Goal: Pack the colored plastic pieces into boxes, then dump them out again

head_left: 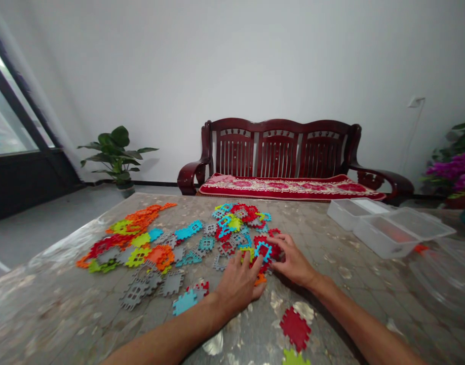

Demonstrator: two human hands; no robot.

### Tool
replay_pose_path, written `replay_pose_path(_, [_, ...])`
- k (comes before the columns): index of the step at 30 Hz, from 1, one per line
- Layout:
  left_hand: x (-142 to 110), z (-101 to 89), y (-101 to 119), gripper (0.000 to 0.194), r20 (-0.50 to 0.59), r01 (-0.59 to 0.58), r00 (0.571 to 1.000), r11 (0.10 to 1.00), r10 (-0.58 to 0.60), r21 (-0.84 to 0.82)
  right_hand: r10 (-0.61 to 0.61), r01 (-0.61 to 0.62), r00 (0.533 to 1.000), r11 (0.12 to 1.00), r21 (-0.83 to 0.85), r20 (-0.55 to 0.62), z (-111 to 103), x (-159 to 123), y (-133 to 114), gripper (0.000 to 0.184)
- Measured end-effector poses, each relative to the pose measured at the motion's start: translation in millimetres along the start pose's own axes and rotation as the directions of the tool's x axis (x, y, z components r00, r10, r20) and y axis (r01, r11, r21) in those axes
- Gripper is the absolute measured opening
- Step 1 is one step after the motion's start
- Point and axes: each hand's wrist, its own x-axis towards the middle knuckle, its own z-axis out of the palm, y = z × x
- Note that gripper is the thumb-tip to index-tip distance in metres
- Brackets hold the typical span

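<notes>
Our left hand (238,284) and right hand (293,261) rest open, just apart, on interlocking plastic tiles (263,251) on the worktop (331,284). Clear plastic storage boxes (386,235) sit at two o'clock.

No text, label, brand, number or sign can be read anywhere in this view, neither on the interlocking plastic tiles (171,284) nor on the clear plastic boxes (386,235).
</notes>
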Motion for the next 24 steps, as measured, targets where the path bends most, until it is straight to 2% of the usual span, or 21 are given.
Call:
replay_pose_path(7, [9.0, -3.1, -10.8, 0.054, 0.053, -0.047, 0.998, 0.998, 0.044, 0.049, 0.149, -0.132, 0.987, 0.969, 0.208, -0.064, 14.5, 18.2, -2.4, 0.051])
replay_pose_path(9, [7.6, -4.1, -14.1, 0.061, 0.052, -0.098, 0.994, 0.994, 0.096, 0.052, 0.241, -0.210, 0.968, 0.924, 0.321, -0.061, 19.2, 19.4, -2.9, 0.048])
replay_pose_path(11, [6.7, -5.8, -16.5, 0.065, 0.049, -0.134, 0.990, 0.990, 0.132, 0.052, 0.328, -0.293, 0.945, 0.851, 0.435, -0.006, 24.4, 19.2, -4.8, 0.049])
replay_pose_path(14, [10.8, -10.9, -20.9, 0.051, 0.052, -0.128, 0.991, 0.991, 0.126, 0.037, 0.383, -0.357, 0.921, 0.753, 0.552, 0.074, 29.6, 21.3, -11.2, 0.054])
replay_pose_path(19, [39.3, -26.0, -45.4, 0.030, -0.043, 0.007, 0.999, 0.993, -0.012, -0.120, 0.387, -0.296, 0.922, 0.714, 0.635, -0.005, 23.8, 46.9, -31.3, 0.054])
replay_pose_path(24, [62.9, -40.6, -82.2, 0.031, -0.127, 0.169, 0.973, 0.971, -0.191, -0.169, 0.318, -0.250, 0.948, 0.786, 0.566, -0.022, 3.2, 67.9, -42.1, 0.057])
